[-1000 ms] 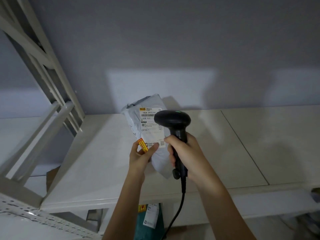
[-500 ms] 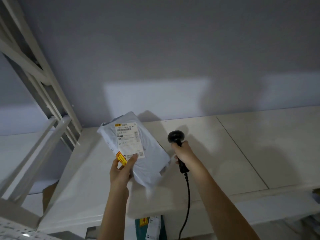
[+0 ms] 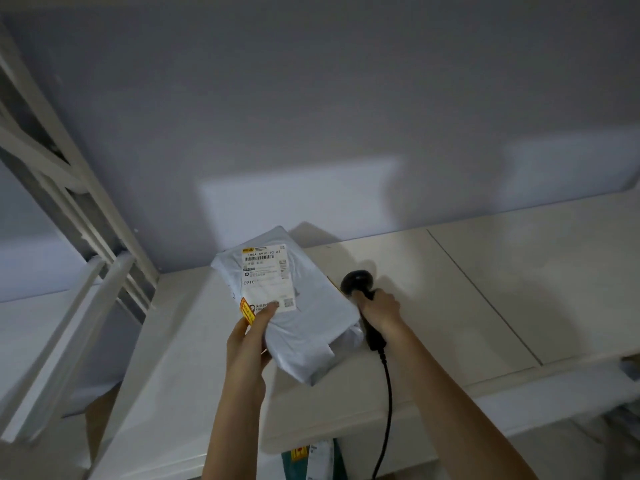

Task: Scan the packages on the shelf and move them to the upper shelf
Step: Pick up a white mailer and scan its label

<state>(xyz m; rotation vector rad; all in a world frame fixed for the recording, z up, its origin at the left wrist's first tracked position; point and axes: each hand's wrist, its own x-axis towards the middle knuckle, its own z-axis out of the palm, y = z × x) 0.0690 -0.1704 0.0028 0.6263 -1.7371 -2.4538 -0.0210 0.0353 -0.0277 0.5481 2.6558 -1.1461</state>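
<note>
Left hand: the left hand (image 3: 250,336) holds the white package (image 3: 294,313) by its near left corner. The thumb lies on top, on the paper label, and the other fingers are tucked under the bag, so I cannot see them.
Package: it is a soft, wrinkly white bag. It is over the upper shelf (image 3: 485,306), close to the back wall, with its label side up. I cannot tell if it lies flat on the shelf or is held a bit above it.
Label: the shipping label (image 3: 266,277) is white with black bars and small print. A small yellow and red sticker (image 3: 248,310) sits at its near left corner, just beside the thumb.
Right hand: the right hand (image 3: 380,311) has its fingers curled tight round the handle of the black scanner (image 3: 360,289).
Scanner: its round head is just beside the right edge of the package. A black cord (image 3: 386,410) hangs down from the handle, past the front edge of the shelf.
Below the shelf: another parcel (image 3: 320,460), green with a white label, peeks out under the front edge.
Shelf frame: white metal posts (image 3: 69,209) stand at the left.
</note>
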